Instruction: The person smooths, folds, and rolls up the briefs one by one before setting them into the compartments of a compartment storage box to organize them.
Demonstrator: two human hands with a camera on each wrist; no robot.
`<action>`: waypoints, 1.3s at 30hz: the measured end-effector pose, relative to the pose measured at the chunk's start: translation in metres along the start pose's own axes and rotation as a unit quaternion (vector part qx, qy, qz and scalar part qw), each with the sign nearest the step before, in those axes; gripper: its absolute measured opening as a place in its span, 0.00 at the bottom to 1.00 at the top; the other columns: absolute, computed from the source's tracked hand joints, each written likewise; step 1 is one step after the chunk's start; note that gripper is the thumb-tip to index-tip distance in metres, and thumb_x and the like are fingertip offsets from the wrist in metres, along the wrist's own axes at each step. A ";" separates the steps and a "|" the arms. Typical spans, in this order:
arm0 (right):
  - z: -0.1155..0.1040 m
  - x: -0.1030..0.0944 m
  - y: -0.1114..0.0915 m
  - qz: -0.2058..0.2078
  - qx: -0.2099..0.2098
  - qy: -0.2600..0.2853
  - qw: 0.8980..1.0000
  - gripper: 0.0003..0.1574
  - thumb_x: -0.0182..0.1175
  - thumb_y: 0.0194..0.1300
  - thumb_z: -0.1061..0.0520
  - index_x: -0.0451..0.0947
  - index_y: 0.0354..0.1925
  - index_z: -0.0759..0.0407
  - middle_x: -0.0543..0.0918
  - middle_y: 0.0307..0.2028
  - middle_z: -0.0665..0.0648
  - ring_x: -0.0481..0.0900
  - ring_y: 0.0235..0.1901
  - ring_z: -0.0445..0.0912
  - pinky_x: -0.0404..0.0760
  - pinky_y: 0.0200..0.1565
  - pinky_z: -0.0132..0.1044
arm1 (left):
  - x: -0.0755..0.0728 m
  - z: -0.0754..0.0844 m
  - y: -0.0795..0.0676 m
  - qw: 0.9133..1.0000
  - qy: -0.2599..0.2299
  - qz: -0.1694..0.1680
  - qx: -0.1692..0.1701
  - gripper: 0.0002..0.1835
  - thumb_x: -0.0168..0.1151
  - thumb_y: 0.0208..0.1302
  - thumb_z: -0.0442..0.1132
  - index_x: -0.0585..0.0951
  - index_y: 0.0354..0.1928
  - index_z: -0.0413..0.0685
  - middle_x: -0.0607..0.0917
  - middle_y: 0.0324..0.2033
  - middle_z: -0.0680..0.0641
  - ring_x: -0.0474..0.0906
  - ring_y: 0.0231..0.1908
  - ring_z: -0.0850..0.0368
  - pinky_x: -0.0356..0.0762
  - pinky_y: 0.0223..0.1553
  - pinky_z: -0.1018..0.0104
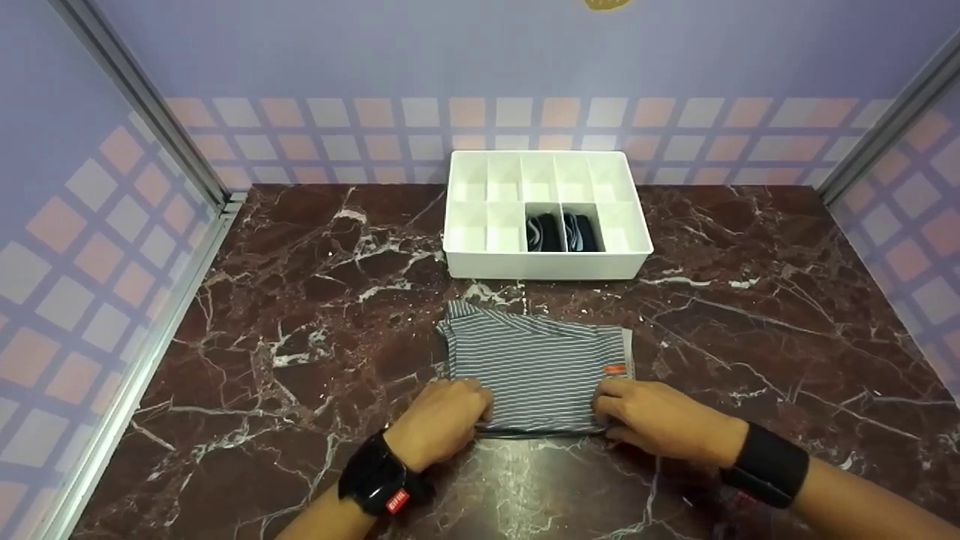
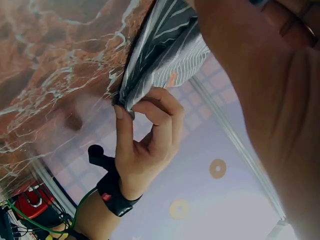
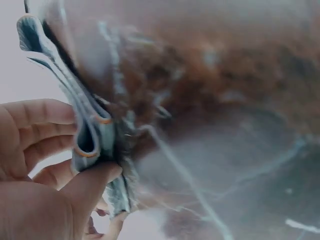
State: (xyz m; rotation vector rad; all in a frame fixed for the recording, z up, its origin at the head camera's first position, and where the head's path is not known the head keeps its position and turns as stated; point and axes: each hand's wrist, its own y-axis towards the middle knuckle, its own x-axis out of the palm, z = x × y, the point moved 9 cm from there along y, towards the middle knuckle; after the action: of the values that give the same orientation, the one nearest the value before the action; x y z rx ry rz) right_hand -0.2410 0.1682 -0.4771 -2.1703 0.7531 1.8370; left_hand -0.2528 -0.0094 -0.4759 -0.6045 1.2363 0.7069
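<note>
A pair of striped grey-and-white boxer briefs [image 1: 532, 375] lies folded flat on the table, its grey waistband with an orange label on the right. My left hand [image 1: 442, 420] grips the near left corner, fingers curled over the edge; its fingertips are hidden in the left wrist view. At the near right corner my right hand [image 1: 660, 416] pinches the fabric by the waistband. The left wrist view shows this right hand [image 2: 150, 130] with thumb and fingers on the raised edge. Folded layers of the boxer briefs [image 3: 90, 120] sit between thumb and fingers in the right wrist view.
Behind the garment stands a white divided box [image 1: 540, 266]. Two of its front compartments hold dark rolled fabric pieces [image 1: 544, 232]. The dark red marbled table [image 1: 300, 337] is bounded by tiled-pattern walls at the back and both sides.
</note>
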 end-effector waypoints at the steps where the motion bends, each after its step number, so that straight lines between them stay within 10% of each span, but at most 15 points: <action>1: 0.000 -0.001 0.000 -0.003 -0.003 0.009 1.000 0.13 0.70 0.46 0.56 0.75 0.30 0.50 0.74 0.35 0.46 0.73 0.32 0.36 0.78 0.33 0.33 | 0.000 0.000 -0.001 1.000 -0.001 0.003 0.001 0.16 0.64 0.43 0.24 0.82 0.33 0.52 0.81 0.30 0.54 0.78 0.32 0.59 0.77 0.37 0.66; 8: 0.005 -0.004 -0.002 -0.021 -0.002 0.052 0.998 0.13 0.71 0.44 0.59 0.78 0.29 0.51 0.77 0.36 0.46 0.76 0.36 0.36 0.79 0.38 0.35 | 0.001 0.000 -0.008 1.000 -0.005 0.015 -0.001 0.14 0.62 0.48 0.26 0.83 0.34 0.54 0.78 0.30 0.55 0.75 0.32 0.60 0.76 0.36 0.68; 20: -0.012 -0.004 -0.006 0.004 -0.036 -0.042 0.998 0.17 0.63 0.37 0.68 0.75 0.28 0.51 0.73 0.30 0.44 0.73 0.31 0.38 0.75 0.26 0.32 | -0.002 0.009 -0.022 0.999 0.018 0.021 0.037 0.09 0.63 0.41 0.29 0.81 0.20 0.55 0.79 0.19 0.58 0.73 0.20 0.61 0.73 0.27 0.69; 31: -0.012 -0.011 -0.006 -0.020 0.008 0.018 1.000 0.19 0.62 0.34 0.68 0.71 0.25 0.49 0.74 0.28 0.44 0.80 0.39 0.44 0.79 0.31 0.34 | -0.012 0.010 -0.022 0.999 0.032 -0.004 0.038 0.16 0.62 0.36 0.33 0.66 0.07 0.58 0.66 0.07 0.61 0.61 0.11 0.63 0.61 0.15 0.71; 39: -0.003 -0.018 -0.003 -0.055 0.046 0.057 0.996 0.18 0.60 0.35 0.68 0.66 0.24 0.50 0.68 0.19 0.41 0.63 0.17 0.33 0.64 0.18 0.25 | -0.027 0.004 -0.020 0.999 0.023 -0.003 0.027 0.16 0.61 0.42 0.35 0.66 0.09 0.57 0.66 0.08 0.61 0.62 0.11 0.63 0.63 0.15 0.70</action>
State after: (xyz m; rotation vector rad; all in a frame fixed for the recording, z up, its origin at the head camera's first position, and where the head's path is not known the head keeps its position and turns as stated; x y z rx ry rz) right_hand -0.2382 0.1740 -0.4594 -2.2249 0.7104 1.6053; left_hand -0.2402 -0.0237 -0.4484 -0.5826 1.2910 0.6554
